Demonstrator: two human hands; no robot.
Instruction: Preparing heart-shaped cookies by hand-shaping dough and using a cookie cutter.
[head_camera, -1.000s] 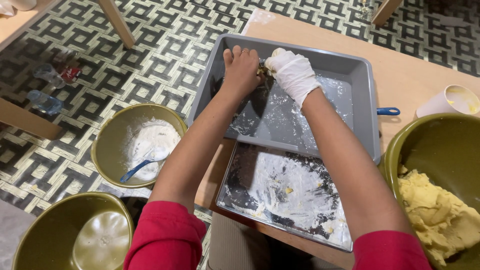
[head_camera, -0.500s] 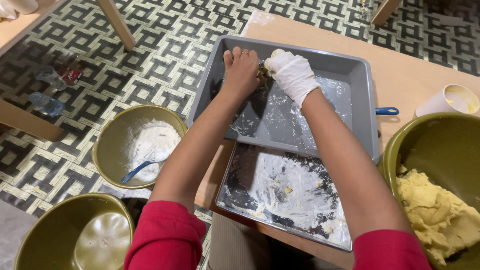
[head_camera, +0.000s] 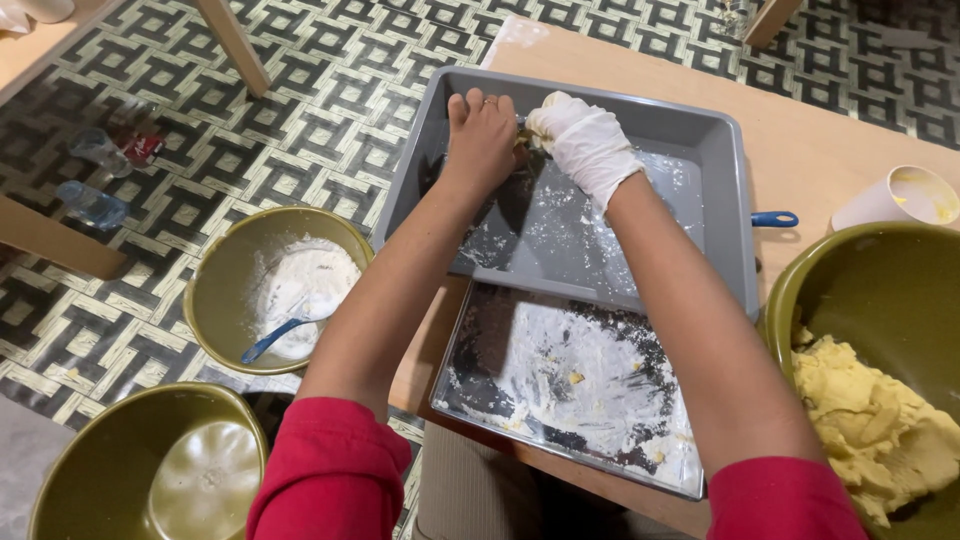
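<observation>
My bare left hand (head_camera: 482, 140) and gloved right hand (head_camera: 585, 145) have fingers clamped together on dough (head_camera: 525, 140) at the grey tray's (head_camera: 720, 210) far wall.

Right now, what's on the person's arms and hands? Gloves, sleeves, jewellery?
Left hand is bare, with a thin ring on one finger. Right hand wears a white disposable glove dusted with flour, ending at the wrist. Both forearms are bare; red sleeves are pushed up above the elbows.
</observation>
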